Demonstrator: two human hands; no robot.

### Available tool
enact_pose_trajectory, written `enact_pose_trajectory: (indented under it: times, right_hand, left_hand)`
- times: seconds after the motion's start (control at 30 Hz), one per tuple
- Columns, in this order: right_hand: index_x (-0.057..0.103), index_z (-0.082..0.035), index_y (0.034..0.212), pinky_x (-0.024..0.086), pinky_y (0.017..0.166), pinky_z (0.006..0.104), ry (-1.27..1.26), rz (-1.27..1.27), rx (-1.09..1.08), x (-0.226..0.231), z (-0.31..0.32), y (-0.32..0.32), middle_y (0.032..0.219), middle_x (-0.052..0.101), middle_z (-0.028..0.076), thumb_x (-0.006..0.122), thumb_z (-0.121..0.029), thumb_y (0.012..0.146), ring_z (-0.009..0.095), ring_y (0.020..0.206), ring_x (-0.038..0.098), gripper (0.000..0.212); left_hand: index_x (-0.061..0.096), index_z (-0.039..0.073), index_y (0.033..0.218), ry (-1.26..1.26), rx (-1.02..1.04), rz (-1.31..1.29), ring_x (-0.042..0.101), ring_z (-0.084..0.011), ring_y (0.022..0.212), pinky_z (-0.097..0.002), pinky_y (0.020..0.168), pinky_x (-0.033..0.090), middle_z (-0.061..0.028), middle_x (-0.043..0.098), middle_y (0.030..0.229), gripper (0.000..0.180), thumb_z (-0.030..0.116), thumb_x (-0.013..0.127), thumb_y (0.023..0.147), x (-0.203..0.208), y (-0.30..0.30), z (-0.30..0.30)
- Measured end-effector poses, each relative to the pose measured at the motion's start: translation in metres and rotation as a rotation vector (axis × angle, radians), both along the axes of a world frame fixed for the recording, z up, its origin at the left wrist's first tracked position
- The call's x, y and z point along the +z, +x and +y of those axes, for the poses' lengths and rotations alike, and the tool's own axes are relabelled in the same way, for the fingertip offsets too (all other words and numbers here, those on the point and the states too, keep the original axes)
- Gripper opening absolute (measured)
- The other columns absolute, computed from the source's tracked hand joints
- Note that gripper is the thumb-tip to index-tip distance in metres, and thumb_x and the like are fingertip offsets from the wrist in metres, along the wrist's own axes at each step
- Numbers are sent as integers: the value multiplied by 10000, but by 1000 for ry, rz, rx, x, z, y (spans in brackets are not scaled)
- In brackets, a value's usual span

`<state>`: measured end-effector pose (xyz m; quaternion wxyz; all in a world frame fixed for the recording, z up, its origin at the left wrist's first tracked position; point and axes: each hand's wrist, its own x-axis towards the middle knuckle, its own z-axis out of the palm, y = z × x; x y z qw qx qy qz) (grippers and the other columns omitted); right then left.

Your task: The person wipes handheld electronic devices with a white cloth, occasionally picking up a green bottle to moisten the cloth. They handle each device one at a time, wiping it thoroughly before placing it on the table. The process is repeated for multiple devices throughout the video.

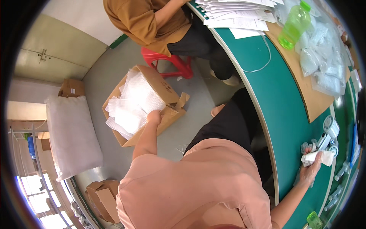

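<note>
My left hand reaches down to the near edge of an open cardboard box. Its fingers are closed at a clear bubble wrap bag, one of several heaped in that box; the fingertips are partly hidden. Out to the right, over the green table, my right hand grips a crumpled white cloth, with what looks like a thin clear glove on the hand. Just beyond that hand lie white-and-grey handheld devices with round heads, close to the cloth.
A person in a brown top sits on a red stool ahead. Paper stacks, a green bottle and bagged parts cover the far table. A big white sack and cardboard boxes stand left.
</note>
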<state>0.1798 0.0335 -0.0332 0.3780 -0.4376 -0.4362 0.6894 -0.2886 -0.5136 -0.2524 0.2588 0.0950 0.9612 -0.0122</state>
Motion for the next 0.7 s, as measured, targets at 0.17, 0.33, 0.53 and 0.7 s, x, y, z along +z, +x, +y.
enact_pose_trajectory:
  times: [0.17,0.33,0.53,0.7]
  right_hand:
    - [522,37,1230,547,788,334,33,-9,50,-5,4,5,1040,657,144,602,-390,962,233,884,663,510]
    - [517,34,1250,555,793,336,29,-27,-4,1,3,1,1059,655,139,607,-381,961,234,894,665,514]
    - [513,27,1258,553,795,334,-111,41,17,-8,16,15,1063,655,139,608,-372,962,234,895,663,506]
    - [513,28,1256,546,790,330,-123,61,52,-3,8,10,1047,657,138,590,-362,974,230,893,659,488]
  left_hand:
    - [698,136,1098,162,-298,-21,647,-333,1008,-464,851,496,-147,697,1041,272,226,661,844,-12,33,37]
    - [661,61,1033,267,-295,-180,629,-379,1005,-475,854,495,-185,680,1021,253,250,643,867,-5,94,141]
    - [645,46,973,434,-308,-35,624,-394,989,-475,836,501,-192,666,1018,277,304,660,874,64,94,160]
    - [624,-13,1067,-21,-163,8,659,-319,1006,-417,826,532,-190,674,1058,605,517,720,792,139,42,106]
